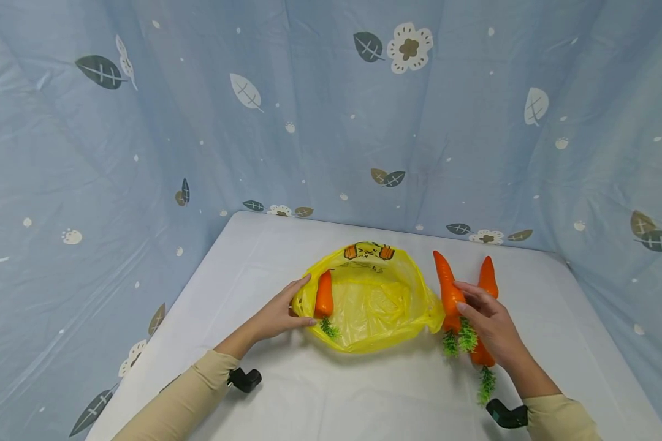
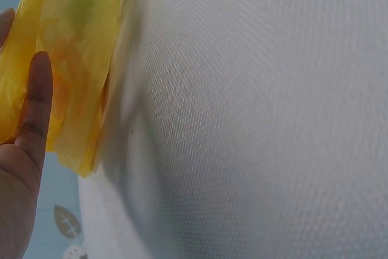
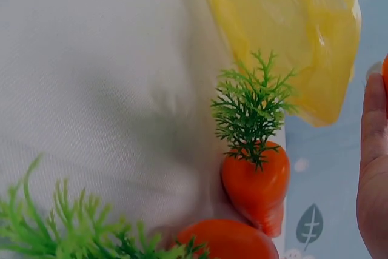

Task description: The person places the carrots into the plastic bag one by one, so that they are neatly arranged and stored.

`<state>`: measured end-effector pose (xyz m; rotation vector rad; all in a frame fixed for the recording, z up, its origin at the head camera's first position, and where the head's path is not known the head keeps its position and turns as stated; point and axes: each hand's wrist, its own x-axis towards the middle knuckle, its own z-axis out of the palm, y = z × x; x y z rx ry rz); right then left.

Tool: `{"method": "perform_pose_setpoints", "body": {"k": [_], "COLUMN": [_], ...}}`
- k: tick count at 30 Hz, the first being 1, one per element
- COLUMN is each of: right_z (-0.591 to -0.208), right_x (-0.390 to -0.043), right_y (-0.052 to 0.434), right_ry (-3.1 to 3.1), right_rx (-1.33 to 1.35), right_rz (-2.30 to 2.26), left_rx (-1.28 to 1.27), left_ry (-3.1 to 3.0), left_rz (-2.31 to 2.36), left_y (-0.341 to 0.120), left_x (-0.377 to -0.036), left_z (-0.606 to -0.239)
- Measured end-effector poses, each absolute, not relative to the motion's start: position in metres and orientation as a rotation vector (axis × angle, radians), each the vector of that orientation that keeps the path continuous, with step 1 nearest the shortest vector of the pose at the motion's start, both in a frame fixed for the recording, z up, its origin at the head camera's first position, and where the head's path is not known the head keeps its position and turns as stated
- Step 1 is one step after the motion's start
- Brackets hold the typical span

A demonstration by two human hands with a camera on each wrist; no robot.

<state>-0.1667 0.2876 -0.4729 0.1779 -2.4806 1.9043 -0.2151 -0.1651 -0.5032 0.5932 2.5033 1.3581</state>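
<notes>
A yellow plastic bag [image 1: 364,343] lies on the table with its mouth spread wide. Inside it, at the left, is an orange carrot [image 1: 324,295] with a green leafy top. My left hand [image 1: 278,313] holds the bag's left side, thumb and fingers apart around it; the left wrist view shows one finger [image 2: 39,98] lying along the plastic. Right of the bag, my right hand [image 1: 491,321] pinches a carrot [image 1: 448,285] between thumb and fingers. Two more carrots lie there: one [image 3: 257,180] near the bag, another [image 1: 482,355] partly hidden under the hand.
A white table [image 1: 320,392] carries everything. Blue patterned cloth [image 1: 320,122] hangs behind and at both sides. Dark camera mounts [image 1: 245,380] stick out at both wrists.
</notes>
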Motion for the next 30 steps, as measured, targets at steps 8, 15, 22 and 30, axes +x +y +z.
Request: {"method": "perform_pose_setpoints", "body": {"k": [8, 15, 22, 30], "right_z": [-0.472, -0.468, -0.467, -0.468], "right_x": [-0.168, -0.171, -0.174, -0.175], "right_y": [0.285, 0.279, 0.273, 0.266], "right_ry": [-2.452, -2.422, -2.417, -2.438], "right_rx": [0.267, 0.334, 0.351, 0.373], "right_rz": [1.920, 1.972, 1.997, 1.986], "left_rx": [0.596, 0.586, 0.592, 0.578], "left_ry": [2.504, 2.489, 2.493, 2.503], "left_rz": [1.357, 1.364, 1.368, 1.348], "left_y": [-0.165, -0.164, -0.165, -0.166], "left_x": [-0.215, -0.216, -0.215, -0.215], "left_z": [-0.504, -0.505, -0.505, -0.505]}}
